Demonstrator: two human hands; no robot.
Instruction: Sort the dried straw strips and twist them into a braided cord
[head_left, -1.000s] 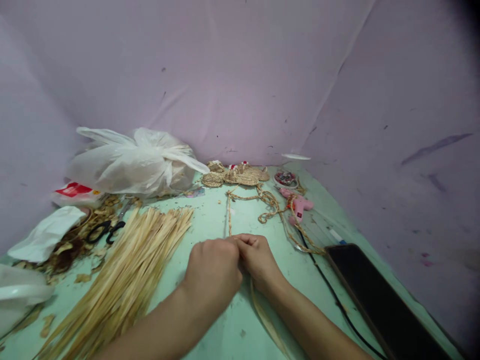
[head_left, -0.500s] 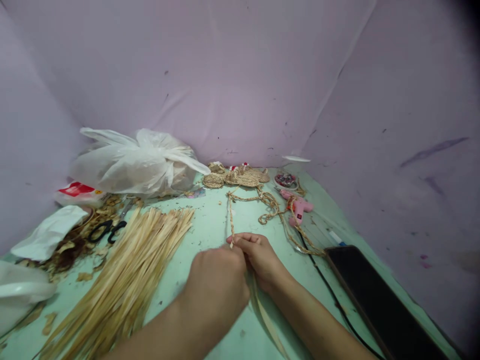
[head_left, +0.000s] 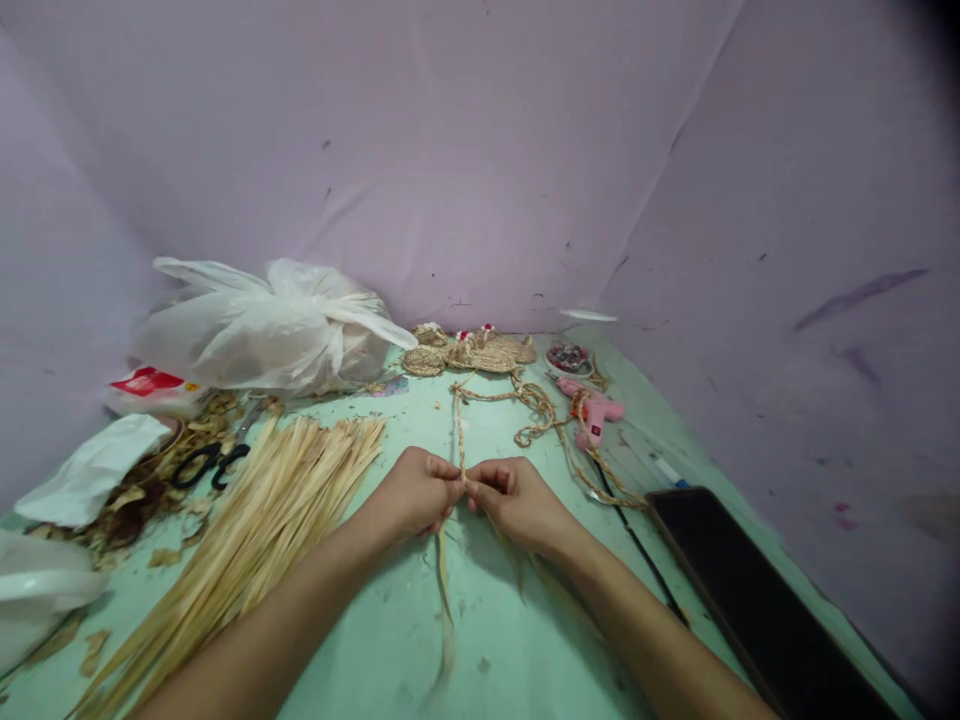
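Taking the spot where the fingertips meet as the centre of the dial, the left hand (head_left: 420, 490) reaches in from about 8 o'clock, its thumb and forefinger pinching the braided cord (head_left: 460, 435). The right hand (head_left: 519, 500) comes from 4 o'clock, pinching the same cord just beside them, its other fingers curled. From that grip the braid runs straight to 12 o'clock over the green tabletop (head_left: 375, 625), bends sharply, and loops off to 2 o'clock around a pink glue gun (head_left: 596, 412). A loose strip (head_left: 444, 590) hangs toward 6 o'clock below the left hand; strands under the right are blurred. Pale flat strips (head_left: 277, 510) lie in a bundle at 9 o'clock, beside black-handled scissors (head_left: 199, 467). Woven pieces (head_left: 487, 353) rest farther out at 12, and a dark flat device (head_left: 750, 600) lies at 4.
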